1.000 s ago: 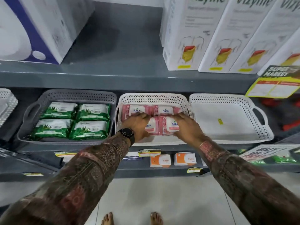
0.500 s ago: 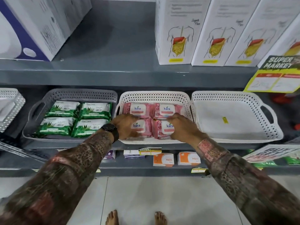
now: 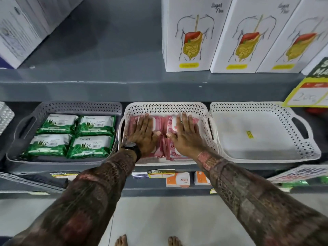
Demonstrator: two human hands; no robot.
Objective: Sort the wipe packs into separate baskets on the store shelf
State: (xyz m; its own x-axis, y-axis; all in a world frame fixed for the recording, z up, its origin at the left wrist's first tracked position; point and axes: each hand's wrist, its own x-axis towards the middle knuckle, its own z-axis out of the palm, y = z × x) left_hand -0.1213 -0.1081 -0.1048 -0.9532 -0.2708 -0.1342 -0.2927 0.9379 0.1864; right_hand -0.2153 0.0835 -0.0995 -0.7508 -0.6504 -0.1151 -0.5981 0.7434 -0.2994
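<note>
Your left hand [image 3: 144, 134] and right hand [image 3: 186, 137], curled over the front pink Kara wipe packs [image 3: 164, 125] half a second ago, now lie flat with fingers spread, pressing all the packs down inside the middle white basket [image 3: 165, 108]; neither grip holds anything. Green Origami packs [image 3: 71, 134] fill the grey basket [image 3: 78, 106] just beside. Judgement: sorting looks finished, only tidying remains; the right-hand white basket [image 3: 266, 135] holds no packs.

I read "ORIGAMI" on the green packs [image 3: 92, 144], "25" on the pink packs [image 3: 169, 121], and "200" on the yellow tag [image 3: 307, 96].
</note>
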